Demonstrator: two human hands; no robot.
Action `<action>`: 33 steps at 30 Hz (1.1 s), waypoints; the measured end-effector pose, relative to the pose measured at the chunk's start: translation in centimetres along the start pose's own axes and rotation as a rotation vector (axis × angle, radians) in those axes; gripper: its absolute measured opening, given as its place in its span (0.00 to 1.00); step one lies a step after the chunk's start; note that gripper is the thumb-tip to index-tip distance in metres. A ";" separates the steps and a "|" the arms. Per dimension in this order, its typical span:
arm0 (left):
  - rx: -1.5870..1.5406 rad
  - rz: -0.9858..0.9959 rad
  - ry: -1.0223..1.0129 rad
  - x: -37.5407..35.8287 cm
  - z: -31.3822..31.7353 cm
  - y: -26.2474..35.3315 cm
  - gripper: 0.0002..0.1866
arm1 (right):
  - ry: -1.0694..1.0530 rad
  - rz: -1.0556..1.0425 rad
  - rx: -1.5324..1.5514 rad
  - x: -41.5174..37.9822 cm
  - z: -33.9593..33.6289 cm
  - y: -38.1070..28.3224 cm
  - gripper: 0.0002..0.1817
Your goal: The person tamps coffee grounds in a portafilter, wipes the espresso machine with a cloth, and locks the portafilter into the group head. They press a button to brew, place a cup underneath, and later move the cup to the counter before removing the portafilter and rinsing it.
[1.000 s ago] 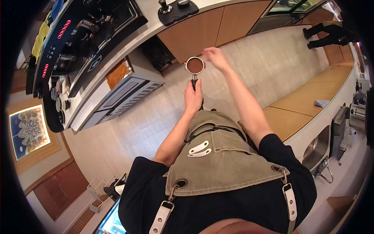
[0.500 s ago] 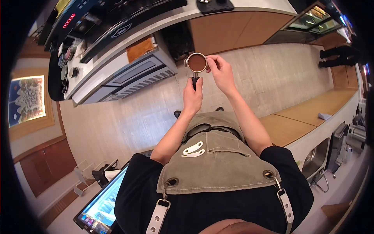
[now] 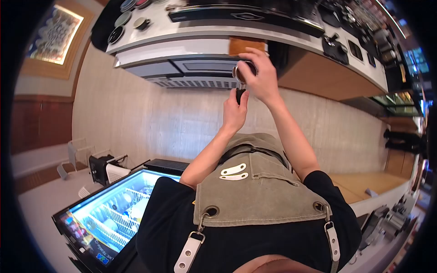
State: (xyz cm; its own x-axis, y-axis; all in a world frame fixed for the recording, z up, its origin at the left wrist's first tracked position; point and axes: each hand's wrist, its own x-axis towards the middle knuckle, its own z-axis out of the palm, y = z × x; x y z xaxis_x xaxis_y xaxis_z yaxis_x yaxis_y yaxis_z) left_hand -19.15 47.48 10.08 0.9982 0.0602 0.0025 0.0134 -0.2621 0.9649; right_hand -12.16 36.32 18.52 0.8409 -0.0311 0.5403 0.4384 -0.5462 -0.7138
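Observation:
A portafilter (image 3: pixel 240 87) with a black handle and a round metal basket is held out in front of me. My left hand (image 3: pixel 234 113) is closed around its handle, the thumb lying along the top. Over the basket is my right hand (image 3: pixel 263 76), thumb and fingers spread apart across its top. Brown ground coffee shows in part beneath the thumb; the rest of the basket's top is hidden by this hand.
Beyond my hands runs a white counter (image 3: pixel 200 38) with a black coffee machine (image 3: pixel 246 16). A cup (image 3: pixel 141 23) stands at its left end, and an orange-brown cloth (image 3: pixel 241 45) hangs at the edge. A lit display fridge (image 3: pixel 111 218) is at lower left.
My right hand has moved from the basket's right rim to over its top. The view has turned rightward, bringing the portafilter in front of the counter edge. My left hand still grips the handle.

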 end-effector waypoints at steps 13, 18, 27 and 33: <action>0.025 -0.136 0.197 5.4 -10.0 -2.8 0.13 | -0.539 0.090 -0.230 5.6 14.4 -4.2 0.17; 0.071 -0.112 0.272 10.3 -11.9 -3.8 0.13 | -0.638 0.029 -0.102 9.7 17.5 -3.0 0.20; -0.302 -0.262 0.040 18.9 -13.6 -1.8 0.17 | -0.839 -0.029 0.292 18.6 14.9 4.9 0.37; -0.343 -0.314 -0.180 23.0 -14.9 -0.6 0.15 | -0.509 0.236 0.288 17.1 10.4 6.8 0.15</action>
State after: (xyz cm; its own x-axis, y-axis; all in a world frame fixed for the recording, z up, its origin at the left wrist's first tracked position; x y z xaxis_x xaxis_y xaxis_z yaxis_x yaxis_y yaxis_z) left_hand 2.90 63.33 13.45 0.9439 -0.0899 -0.3179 0.3247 0.0754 0.9428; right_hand 8.54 40.77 18.28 0.9400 0.3176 0.1245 0.2309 -0.3239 -0.9175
